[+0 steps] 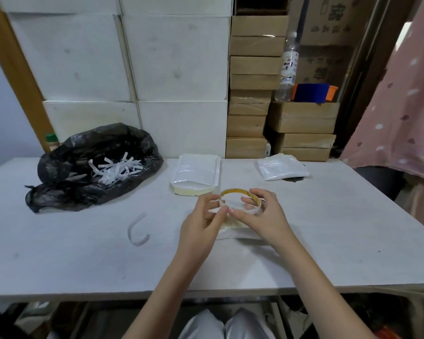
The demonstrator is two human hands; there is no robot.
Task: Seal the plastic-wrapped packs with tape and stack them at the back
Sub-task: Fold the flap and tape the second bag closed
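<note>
Head view: the tape roll (240, 200) is held up over mid-bench, right hand (261, 217) wrapped round its rim, thumb inside the ring. The left hand (202, 223) is pinched at the roll's near-left edge, probably on the loose tape end, though that bit is too blurry to be sure. The pack being sealed (233, 230) is lying flat on the bench (328, 241) right under both hands, mostly hidden. A sealed stack (196, 173) is parked by the back edge, and another bundle (282, 167) sits toward the back right corner.

Handling-wise, the pack is judged light, soft and slippery in its film, so it's best pressed flat or taken by the short edges. The roll is thin and flimsy, easily squashed.
</note>
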